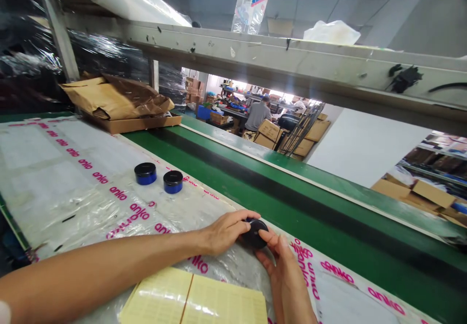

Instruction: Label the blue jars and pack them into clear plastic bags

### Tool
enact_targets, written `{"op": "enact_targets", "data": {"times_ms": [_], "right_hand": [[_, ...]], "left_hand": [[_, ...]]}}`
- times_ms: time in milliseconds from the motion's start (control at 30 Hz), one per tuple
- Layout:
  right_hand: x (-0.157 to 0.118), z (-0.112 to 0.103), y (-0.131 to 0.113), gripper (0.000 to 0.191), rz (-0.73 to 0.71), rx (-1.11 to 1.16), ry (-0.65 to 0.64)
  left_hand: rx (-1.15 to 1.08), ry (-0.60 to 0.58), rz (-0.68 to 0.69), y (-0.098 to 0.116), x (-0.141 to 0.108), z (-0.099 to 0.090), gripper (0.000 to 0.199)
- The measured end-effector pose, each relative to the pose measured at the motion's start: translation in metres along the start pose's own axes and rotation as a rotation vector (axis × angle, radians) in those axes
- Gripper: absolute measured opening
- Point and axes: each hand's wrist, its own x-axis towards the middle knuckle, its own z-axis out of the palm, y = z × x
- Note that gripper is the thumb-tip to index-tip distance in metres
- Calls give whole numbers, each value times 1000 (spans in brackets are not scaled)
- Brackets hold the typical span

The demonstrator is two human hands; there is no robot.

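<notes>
The dark round jar (pixel 254 233) lies between both hands, over the printed plastic sheet (pixel 91 188), its flat top tilted up. Both grips are clamped on it: the left hand (pixel 226 231) reaches across from the left, fingers curled over the top, and the right hand (pixel 286 278) presses up from below. Two blue jars (pixel 145 174) stand well apart; a yellow label sheet (pixel 193 297) lies nearer.

Two hands (pixel 226 231), three black-capped jars (pixel 145 173), and what look like two yellow label sheets (pixel 193 299).
</notes>
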Motion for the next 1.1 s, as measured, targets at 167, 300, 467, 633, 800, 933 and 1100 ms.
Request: {"op": "enact_targets", "data": {"times_ms": [167,300,467,633,800,933,1100], "right_hand": [[0,0,0,61,0,8,15],[0,1,1,60,-15,10,32],[1,1,2,60,-9,11,40],[1,1,1,58,10,50,25],[-1,2,0,62,5,19,11],[-1,2,0,62,6,14,2],[-1,0,1,59,-4,14,5]], "left_hand": [[3,-10,5,0,0,0,43],[9,-5,9,2,0,0,42],[12,-12,13,4,-1,0,45],[15,5,23,2,-1,1,45],[21,0,22,2,-1,1,44],[25,4,19,2,-1,1,45],[14,9,28,4,-1,1,44]]}}
